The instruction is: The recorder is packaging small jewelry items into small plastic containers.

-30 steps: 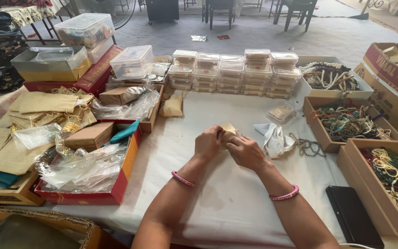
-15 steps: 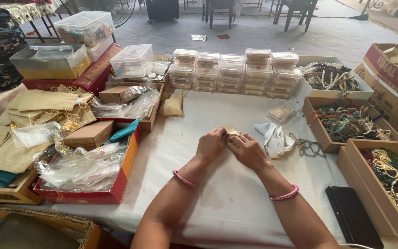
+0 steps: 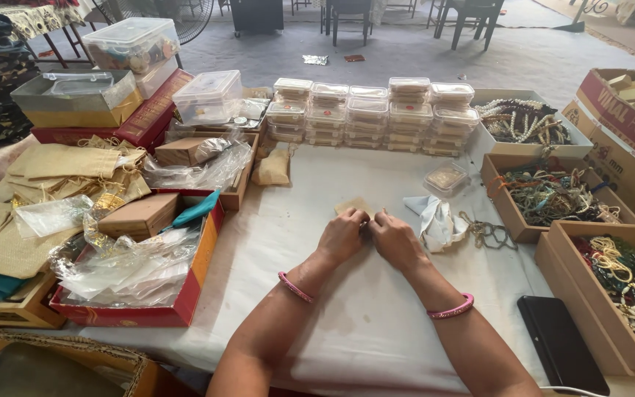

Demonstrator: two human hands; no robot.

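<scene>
Beige pouch (image 3: 353, 207) pinched by left hand (image 3: 342, 237), right hand (image 3: 395, 240); bare tablecloth (image 3: 347, 323) around.

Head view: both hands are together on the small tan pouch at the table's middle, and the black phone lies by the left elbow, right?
Not quite. The head view shows the left hand and right hand together on the small tan pouch, but the black phone lies by the right forearm, near the table's right edge.
</scene>
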